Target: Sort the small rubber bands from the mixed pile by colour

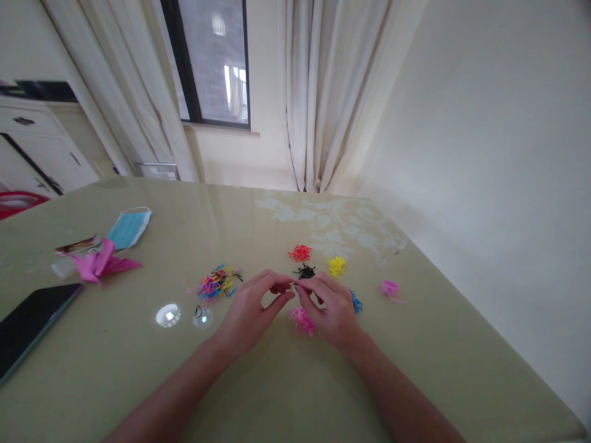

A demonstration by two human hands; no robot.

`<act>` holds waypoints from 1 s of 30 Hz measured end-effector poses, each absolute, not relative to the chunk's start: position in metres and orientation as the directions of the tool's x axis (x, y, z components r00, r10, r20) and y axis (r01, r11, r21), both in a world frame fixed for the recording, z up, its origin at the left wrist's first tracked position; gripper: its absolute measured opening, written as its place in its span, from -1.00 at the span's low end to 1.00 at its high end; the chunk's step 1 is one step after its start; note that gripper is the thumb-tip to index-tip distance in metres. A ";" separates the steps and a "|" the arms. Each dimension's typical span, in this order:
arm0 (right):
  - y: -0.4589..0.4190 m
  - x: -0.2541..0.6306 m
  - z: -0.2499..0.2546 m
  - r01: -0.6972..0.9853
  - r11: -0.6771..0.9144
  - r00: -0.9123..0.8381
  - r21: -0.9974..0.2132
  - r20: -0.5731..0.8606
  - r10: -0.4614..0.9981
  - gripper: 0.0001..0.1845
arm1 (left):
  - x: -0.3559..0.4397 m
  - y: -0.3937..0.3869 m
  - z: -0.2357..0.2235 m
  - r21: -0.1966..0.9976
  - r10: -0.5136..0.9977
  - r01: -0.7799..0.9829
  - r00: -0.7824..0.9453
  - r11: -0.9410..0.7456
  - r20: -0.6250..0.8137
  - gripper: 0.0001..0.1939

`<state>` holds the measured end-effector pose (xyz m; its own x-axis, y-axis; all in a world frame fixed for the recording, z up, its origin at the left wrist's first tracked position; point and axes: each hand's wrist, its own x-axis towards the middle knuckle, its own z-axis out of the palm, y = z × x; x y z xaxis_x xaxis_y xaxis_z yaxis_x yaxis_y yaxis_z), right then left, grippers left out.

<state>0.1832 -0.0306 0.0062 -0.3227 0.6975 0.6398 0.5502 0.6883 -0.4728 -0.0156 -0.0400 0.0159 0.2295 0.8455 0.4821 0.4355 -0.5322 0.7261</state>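
Note:
Thumb and fingers of my left hand (pixel 252 307) are pinched together, and my right hand (pixel 330 307) pinches right beside it, the fingertips almost meeting. Something tiny sits between them, too small to make out. Around the hands lie piles of small, thin rubber-band-like pieces: a black pile (pixel 305 271) just behind the fingertips, a red pile (pixel 300 252) farther back, a yellow pile (pixel 337 266) behind my right hand. A pink pile (pixel 302 321) lies under the right thumb. My right hand partly hides a blue pile (pixel 356 303). A mixed-colour pile (pixel 217 283) is left of my left hand.
Left of the hands are two clear domed pieces (pixel 167 315). Farther left lie a dark phone (pixel 39 323), a pink folded-paper shape (pixel 105 263) and a blue face mask (pixel 129 229). A pink coil (pixel 390 288) rests at right. A wall (pixel 498 184) borders the table's (pixel 277 394) right side.

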 end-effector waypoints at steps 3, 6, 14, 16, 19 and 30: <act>-0.031 0.183 0.006 0.549 0.698 -0.335 -0.461 0.644 0.688 -0.79 | -0.016 -0.041 0.017 0.724 0.839 0.424 0.240 -0.544 0.489 -0.88; -0.032 0.183 0.006 0.544 0.697 -0.329 -0.467 0.646 0.689 -0.80 | -0.016 -0.043 0.019 0.730 0.839 0.415 0.250 -0.543 0.483 -0.88; -0.036 0.180 0.013 0.479 0.677 -0.269 -0.558 0.641 0.719 -0.82 | -0.017 -0.042 0.021 0.825 0.894 0.346 0.194 -0.447 0.403 -0.85; -0.038 0.181 0.018 0.439 0.653 -0.248 -0.617 0.616 0.748 -0.83 | -0.018 -0.041 0.023 0.914 0.932 0.219 0.205 -0.342 0.300 -0.85; -0.041 0.182 0.027 0.347 0.598 -0.241 -0.722 0.548 0.801 -0.79 | -0.020 -0.042 0.027 0.990 0.952 -0.001 0.273 -0.143 0.138 -0.79; -0.048 0.189 0.037 0.092 0.501 -0.320 -0.860 0.451 0.833 -0.75 | -0.018 -0.049 0.029 0.971 0.932 -0.221 0.362 0.091 -0.005 -0.74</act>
<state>0.1893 -0.0480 0.0371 -0.3204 0.8329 0.4513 0.0915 0.5014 -0.8604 -0.0183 -0.0489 0.0287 0.3622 0.9321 -0.0051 -0.2214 0.0913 0.9709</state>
